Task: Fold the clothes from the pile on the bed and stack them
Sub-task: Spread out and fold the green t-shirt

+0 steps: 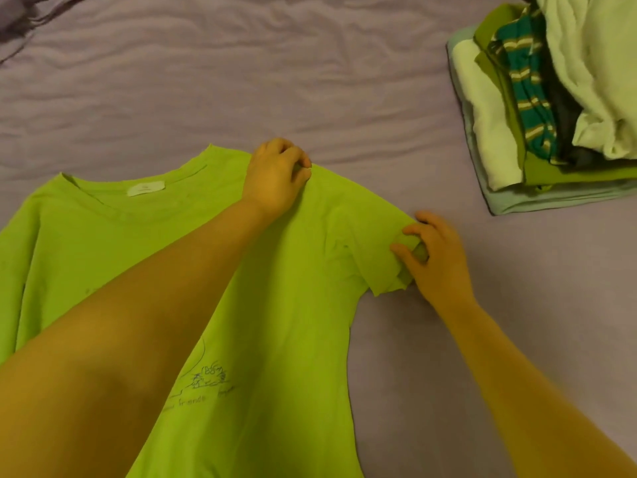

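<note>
Now folding step in hand: lime-green cotton T-shirt spread flat, front up, on mauve bed sheet. Right hand pinches sleeve hem between curled fingers. Beyond, left hand, arm crossed over chest, fingers curled gripping shoulder seam. Next, likely: carry that side inward. Farther right of fingers: pile of green and white clothes.

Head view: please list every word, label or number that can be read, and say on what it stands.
"friends": printed under the line drawing on the green T-shirt.
More print beside that word: too blurred to read.
White neck label inside the collar: text too small to read.
Clothes pile: no text visible.
</note>
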Action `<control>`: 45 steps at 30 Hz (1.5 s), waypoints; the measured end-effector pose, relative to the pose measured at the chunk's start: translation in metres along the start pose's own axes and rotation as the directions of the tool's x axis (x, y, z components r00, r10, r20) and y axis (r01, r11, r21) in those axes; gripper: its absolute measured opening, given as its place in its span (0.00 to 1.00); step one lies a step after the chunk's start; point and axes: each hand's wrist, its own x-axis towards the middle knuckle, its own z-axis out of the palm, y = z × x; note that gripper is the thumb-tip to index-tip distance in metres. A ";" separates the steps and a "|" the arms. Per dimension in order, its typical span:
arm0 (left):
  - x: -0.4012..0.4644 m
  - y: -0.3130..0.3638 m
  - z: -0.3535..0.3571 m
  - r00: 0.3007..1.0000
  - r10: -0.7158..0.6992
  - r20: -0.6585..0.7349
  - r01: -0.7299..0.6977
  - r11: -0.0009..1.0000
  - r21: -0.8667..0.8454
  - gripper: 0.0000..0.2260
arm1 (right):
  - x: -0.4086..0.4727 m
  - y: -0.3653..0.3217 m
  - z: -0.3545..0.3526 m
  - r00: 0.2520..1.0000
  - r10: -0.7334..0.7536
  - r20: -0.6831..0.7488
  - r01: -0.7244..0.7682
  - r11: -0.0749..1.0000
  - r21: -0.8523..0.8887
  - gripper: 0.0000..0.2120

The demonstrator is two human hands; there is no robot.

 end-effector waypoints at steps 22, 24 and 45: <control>0.015 0.019 0.018 0.966 -0.173 -0.193 0.191 0.978 0.080 0.09 | 0.046 -0.006 0.003 0.923 0.316 -0.221 -0.309 0.949 0.067 0.12; 0.017 0.023 0.023 0.966 -0.201 -0.161 0.220 0.969 0.113 0.09 | 0.056 -0.006 -0.002 0.916 0.330 -0.229 -0.333 0.943 0.026 0.13; -0.331 0.002 -0.004 0.910 -0.301 0.286 0.225 0.936 0.270 0.23 | -0.152 -0.163 0.072 0.739 -0.251 0.625 0.562 0.740 -0.369 0.27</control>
